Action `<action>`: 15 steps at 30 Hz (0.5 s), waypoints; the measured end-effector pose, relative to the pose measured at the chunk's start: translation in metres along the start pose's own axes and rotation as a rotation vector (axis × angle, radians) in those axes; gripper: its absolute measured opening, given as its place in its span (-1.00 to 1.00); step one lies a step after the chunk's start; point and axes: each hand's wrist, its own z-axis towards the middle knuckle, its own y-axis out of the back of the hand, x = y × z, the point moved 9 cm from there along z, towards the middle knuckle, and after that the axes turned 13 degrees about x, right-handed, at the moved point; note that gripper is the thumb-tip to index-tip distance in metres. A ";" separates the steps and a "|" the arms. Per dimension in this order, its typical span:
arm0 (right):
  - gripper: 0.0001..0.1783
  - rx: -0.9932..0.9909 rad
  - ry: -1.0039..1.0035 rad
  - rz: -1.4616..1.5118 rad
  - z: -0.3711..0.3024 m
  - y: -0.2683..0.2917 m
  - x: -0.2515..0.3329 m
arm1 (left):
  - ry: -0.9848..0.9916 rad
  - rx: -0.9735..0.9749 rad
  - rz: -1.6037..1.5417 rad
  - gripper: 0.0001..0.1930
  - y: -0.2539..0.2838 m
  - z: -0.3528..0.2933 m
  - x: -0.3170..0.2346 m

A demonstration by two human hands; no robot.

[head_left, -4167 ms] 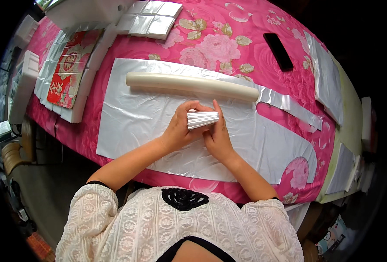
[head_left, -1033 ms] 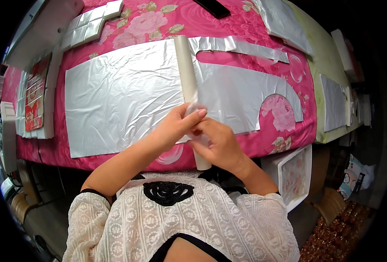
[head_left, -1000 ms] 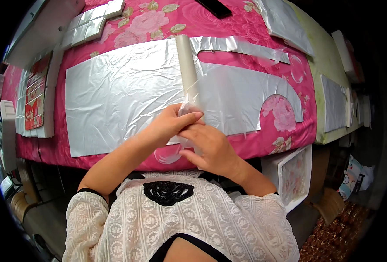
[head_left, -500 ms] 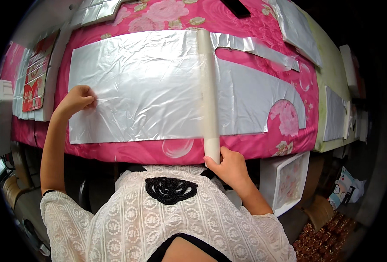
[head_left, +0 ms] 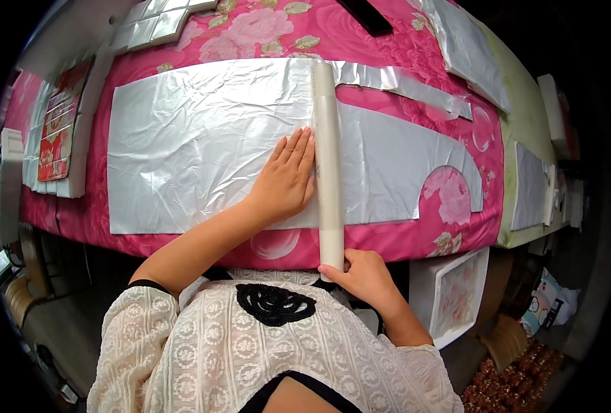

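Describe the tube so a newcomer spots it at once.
On the pink flowered tablecloth lies a silvery sheet. Across it runs a cream tube, its near end in the right hand. Unlike the flat sheet beneath, it is long and round.

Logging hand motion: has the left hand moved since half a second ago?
Yes: the left hand moved rightward over the silver sheet, from its left end.

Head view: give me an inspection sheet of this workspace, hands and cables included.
Surface: pink floral tablecloth, lightly rumpled in places.
Work items: creased silver sheet spread out; cream tube lying across it.
Clutter: black slab at the far side; red packet at left.
Hands: left hand flat on the sheet; right hand gripping the tube's near end.
Cables: nothing seen clearly; margins too dark.
Surroundings: white tub below the table, right.
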 end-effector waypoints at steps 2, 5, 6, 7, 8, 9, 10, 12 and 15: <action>-0.52 0.106 -0.014 -0.051 0.014 0.011 0.001 | 0.017 0.031 0.067 -0.32 -0.003 0.003 -0.002; -0.51 -0.028 0.146 0.051 0.057 0.054 0.022 | 0.032 0.052 0.122 -0.30 -0.005 0.001 -0.001; -0.51 -0.083 0.191 0.080 0.073 0.071 0.031 | 0.034 0.051 0.129 -0.29 -0.005 0.001 0.000; -0.51 -0.140 0.234 0.108 0.088 0.089 0.040 | 0.038 0.059 0.141 -0.29 -0.004 0.003 0.001; -0.52 -0.179 0.252 0.129 0.106 0.104 0.049 | 0.045 0.067 0.151 -0.30 -0.004 0.003 0.001; -0.53 -0.220 0.264 0.150 0.123 0.118 0.056 | 0.049 0.076 0.157 -0.30 -0.005 0.003 0.000; -0.54 -0.198 0.276 0.263 0.144 0.128 0.057 | 0.042 0.069 0.163 -0.31 -0.005 0.004 -0.002; -0.59 -0.128 0.364 0.636 0.177 0.138 0.061 | 0.038 0.050 0.175 -0.31 -0.004 0.004 -0.003; -0.70 -0.004 0.557 1.301 0.209 0.144 0.063 | 0.042 0.052 0.162 -0.33 -0.002 0.004 -0.004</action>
